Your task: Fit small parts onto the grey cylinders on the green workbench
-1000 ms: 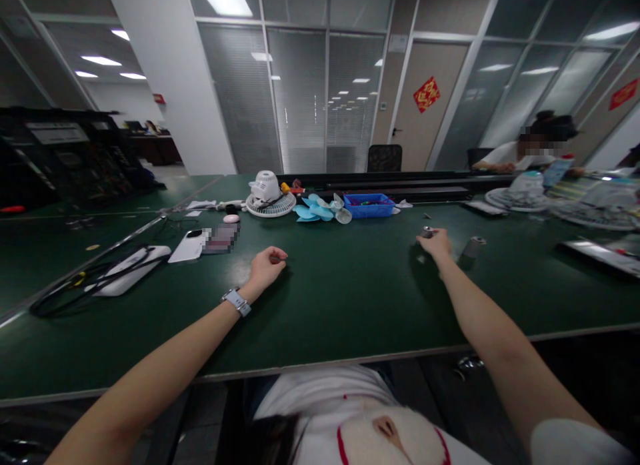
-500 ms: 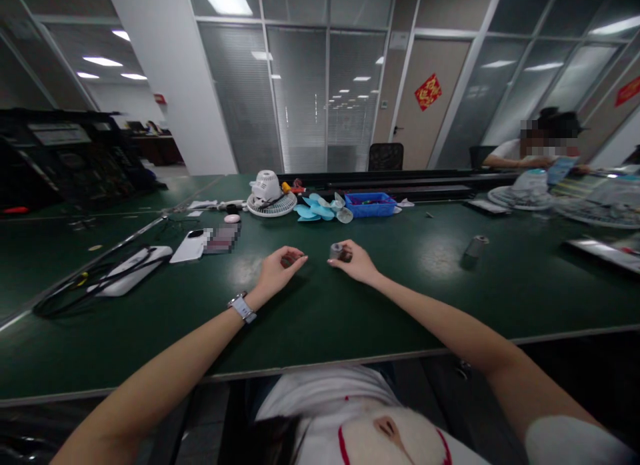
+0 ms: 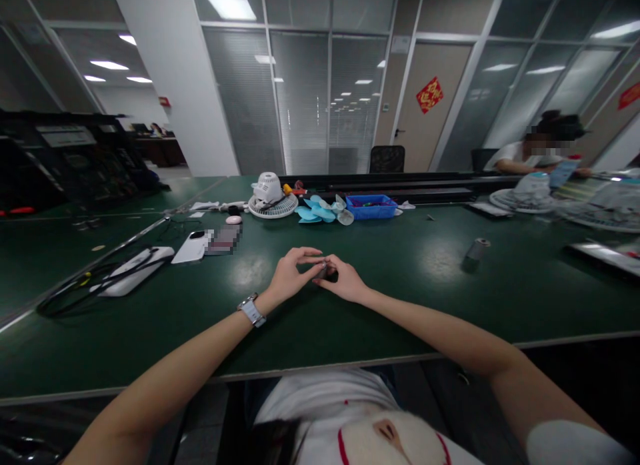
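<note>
A grey cylinder [image 3: 323, 272] is held by the right hand [image 3: 347, 280]; any grip by the half-curled left hand [image 3: 290, 276] alongside cannot be told.

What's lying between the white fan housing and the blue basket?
Light-blue fan blades and, nearer the basket, paler translucent blades, as the head view shows.

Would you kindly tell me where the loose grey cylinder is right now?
In the head view, the loose grey cylinder sits on the green tabletop, to the right of the right hand and beyond the right forearm.
</note>
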Demonstrator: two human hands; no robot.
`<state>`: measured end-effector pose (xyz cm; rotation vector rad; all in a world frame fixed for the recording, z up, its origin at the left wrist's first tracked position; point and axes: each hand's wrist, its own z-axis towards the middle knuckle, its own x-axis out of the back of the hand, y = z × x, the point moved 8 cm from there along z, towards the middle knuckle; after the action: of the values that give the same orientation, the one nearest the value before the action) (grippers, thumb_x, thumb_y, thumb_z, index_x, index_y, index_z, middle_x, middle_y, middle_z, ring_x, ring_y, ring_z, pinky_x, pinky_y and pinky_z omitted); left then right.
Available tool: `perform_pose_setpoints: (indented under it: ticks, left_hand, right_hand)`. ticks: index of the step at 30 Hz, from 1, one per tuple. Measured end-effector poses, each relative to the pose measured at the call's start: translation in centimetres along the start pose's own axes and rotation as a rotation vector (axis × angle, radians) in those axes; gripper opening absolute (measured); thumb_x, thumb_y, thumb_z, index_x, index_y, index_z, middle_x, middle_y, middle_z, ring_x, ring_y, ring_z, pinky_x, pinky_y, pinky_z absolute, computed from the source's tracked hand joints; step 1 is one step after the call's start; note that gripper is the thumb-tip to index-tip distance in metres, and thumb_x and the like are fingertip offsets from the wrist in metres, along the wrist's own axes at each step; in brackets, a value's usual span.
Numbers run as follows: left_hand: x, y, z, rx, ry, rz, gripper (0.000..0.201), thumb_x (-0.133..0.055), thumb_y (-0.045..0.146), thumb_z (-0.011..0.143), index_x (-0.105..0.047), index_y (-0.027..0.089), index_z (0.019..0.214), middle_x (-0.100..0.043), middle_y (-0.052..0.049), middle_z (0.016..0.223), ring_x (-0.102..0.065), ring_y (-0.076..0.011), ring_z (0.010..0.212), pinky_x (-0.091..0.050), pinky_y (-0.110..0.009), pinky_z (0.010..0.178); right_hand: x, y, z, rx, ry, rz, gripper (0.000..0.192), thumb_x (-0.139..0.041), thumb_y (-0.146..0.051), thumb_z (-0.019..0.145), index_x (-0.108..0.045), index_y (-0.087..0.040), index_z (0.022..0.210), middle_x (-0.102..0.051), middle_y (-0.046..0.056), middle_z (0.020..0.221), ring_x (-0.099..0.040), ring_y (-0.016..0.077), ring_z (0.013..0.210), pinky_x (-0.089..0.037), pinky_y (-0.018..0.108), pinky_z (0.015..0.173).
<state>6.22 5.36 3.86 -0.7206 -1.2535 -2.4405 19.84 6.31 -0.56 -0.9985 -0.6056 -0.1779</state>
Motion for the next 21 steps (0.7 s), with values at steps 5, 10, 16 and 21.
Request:
perform_pose_setpoints:
  ticks: [5,10,16,21]
  left_hand:
    - [-0.3,-0.5,0.5,0.043,0.003,-0.146,0.033,-0.07,0.041,0.081,-0.063,0.021,0.105,-0.076,-0.006,0.095,-0.072,-0.0223,0.094,-0.051,-0.035,0.09]
    - [0.0,0.1,1.0,0.037,0.052,-0.151,0.026,-0.07,0.039,0.08,-0.06,0.02,0.095,-0.076,-0.004,0.085,-0.072,-0.0211,0.086,-0.052,-0.033,0.082]
    - [1.7,-0.8,1.1,0.088,0.199,-0.179,0.03,-0.072,0.044,0.077,-0.058,0.02,0.089,-0.075,-0.006,0.091,-0.072,-0.0217,0.09,-0.052,-0.032,0.079]
    - [1.7,-4.9,0.8,0.171,0.115,-0.139,0.038,-0.075,0.042,0.074,-0.054,0.021,0.099,-0.076,-0.005,0.085,-0.072,-0.0214,0.081,-0.051,-0.031,0.072]
  right_hand:
    - [0.0,0.0,0.0,-0.009,-0.007,-0.052,0.041,-0.074,-0.041,0.077,-0.053,-0.024,0.106,-0.067,0.001,0.095,-0.064,0.0195,0.086,-0.05,0.034,0.075]
    - [-0.1,0.1,0.0,0.0,-0.006,-0.064,0.04,-0.073,-0.044,0.077,-0.052,-0.024,0.105,-0.067,0.001,0.094,-0.065,0.019,0.085,-0.049,0.033,0.075]
    - [-0.1,-0.1,0.0,0.009,-0.01,-0.046,0.043,-0.075,-0.044,0.076,-0.053,-0.024,0.107,-0.067,0.001,0.098,-0.064,0.0188,0.084,-0.05,0.034,0.076]
    - [0.2,-0.6,-0.2,0.004,-0.035,-0.008,0.039,-0.074,-0.039,0.078,-0.054,-0.024,0.108,-0.068,0.003,0.102,-0.065,0.0198,0.088,-0.051,0.036,0.079]
